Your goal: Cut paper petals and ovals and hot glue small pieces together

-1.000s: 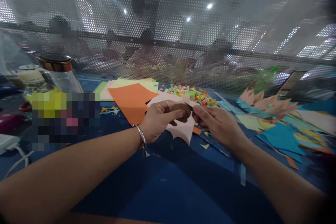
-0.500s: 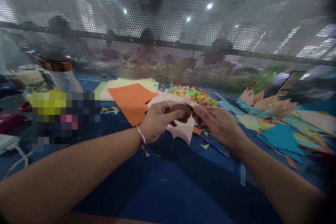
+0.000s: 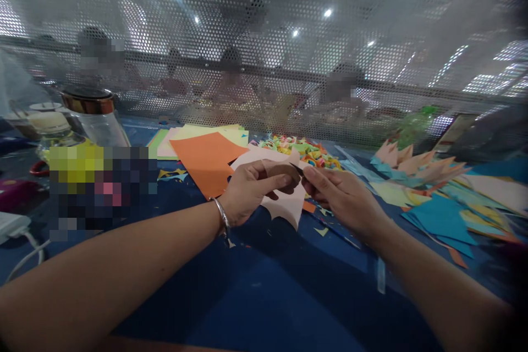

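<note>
A small brown curved piece point(image 3: 281, 169), which looks like paper in shadow, is held in my left hand point(image 3: 244, 186) between thumb and fingers. Close by on the right, my right hand point(image 3: 336, 190) pinches a thin dark pointed thing point(image 3: 296, 168) whose tip reaches toward the brown piece. What that dark thing is, I cannot make out. Beneath both hands lies a pale pink sheet point(image 3: 291, 206) with scalloped cut edges. An orange sheet point(image 3: 202, 159) lies beyond my left wrist, which wears a silver bracelet.
Colourful paper curls point(image 3: 301, 148) are heaped behind my hands. To the right stand a pointed peach-and-blue paper form point(image 3: 416, 162) and blue sheets point(image 3: 443, 217). A clear jar point(image 3: 99, 126) stands left, near a white plug with a cable point(image 3: 14, 225). Perforated metal point(image 3: 264, 60) closes off the back.
The dark tip at my right fingers shows slightly more, over the brown piece. Both hands otherwise hold nearly the same pose, and the view has shifted a little.
</note>
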`<action>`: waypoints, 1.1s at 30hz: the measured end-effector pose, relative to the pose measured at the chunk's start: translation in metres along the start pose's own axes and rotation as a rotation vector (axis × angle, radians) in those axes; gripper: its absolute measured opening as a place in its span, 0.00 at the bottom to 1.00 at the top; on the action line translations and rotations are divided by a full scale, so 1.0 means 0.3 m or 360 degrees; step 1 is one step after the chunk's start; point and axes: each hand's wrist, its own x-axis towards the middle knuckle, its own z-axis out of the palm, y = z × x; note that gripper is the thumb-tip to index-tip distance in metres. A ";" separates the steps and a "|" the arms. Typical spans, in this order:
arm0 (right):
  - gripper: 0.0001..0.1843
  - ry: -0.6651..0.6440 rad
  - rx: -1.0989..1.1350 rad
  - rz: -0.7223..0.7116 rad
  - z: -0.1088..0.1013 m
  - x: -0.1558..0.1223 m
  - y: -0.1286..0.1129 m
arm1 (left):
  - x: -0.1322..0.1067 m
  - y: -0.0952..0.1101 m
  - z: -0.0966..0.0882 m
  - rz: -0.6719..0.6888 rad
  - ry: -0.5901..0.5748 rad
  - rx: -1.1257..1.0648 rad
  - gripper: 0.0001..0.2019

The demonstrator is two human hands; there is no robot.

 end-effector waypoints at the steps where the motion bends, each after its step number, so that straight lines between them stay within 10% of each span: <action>1: 0.33 0.0003 0.0007 0.0000 0.000 0.000 0.000 | 0.000 0.000 0.000 0.0003 0.0000 -0.0001 0.10; 33: 0.33 0.0058 -0.0338 -0.0189 -0.023 -0.002 -0.027 | 0.003 -0.002 -0.012 0.0055 -0.0032 0.0202 0.09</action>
